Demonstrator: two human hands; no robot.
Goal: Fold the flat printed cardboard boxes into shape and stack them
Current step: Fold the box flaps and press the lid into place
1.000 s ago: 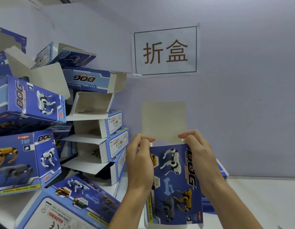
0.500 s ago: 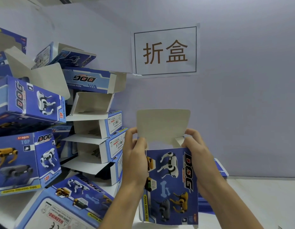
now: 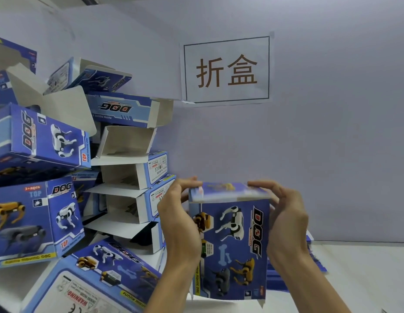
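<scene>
I hold a blue printed "DOG" box (image 3: 232, 247) upright in front of me, its printed face toward me. Its top flap (image 3: 228, 192) lies folded down over the opening, blurred. My left hand (image 3: 180, 220) grips the box's upper left edge, fingers curled onto the flap's left end. My right hand (image 3: 284, 215) grips the upper right edge, fingers curled over the flap's right end. A pile of folded blue boxes (image 3: 61, 177) rises on the left, several with open flaps. A thin stack of flat boxes (image 3: 309, 258) lies behind my right wrist on the table.
A white table (image 3: 359, 279) stretches to the right below a plain wall. A paper sign (image 3: 227, 68) with two printed characters hangs on the wall. One folded box (image 3: 92, 279) lies tipped at the foot of the pile, near my left forearm.
The box's top flap stood upright, showing its plain inside; both hands have pushed it down over the opening. The box sits slightly lower and more squared.
</scene>
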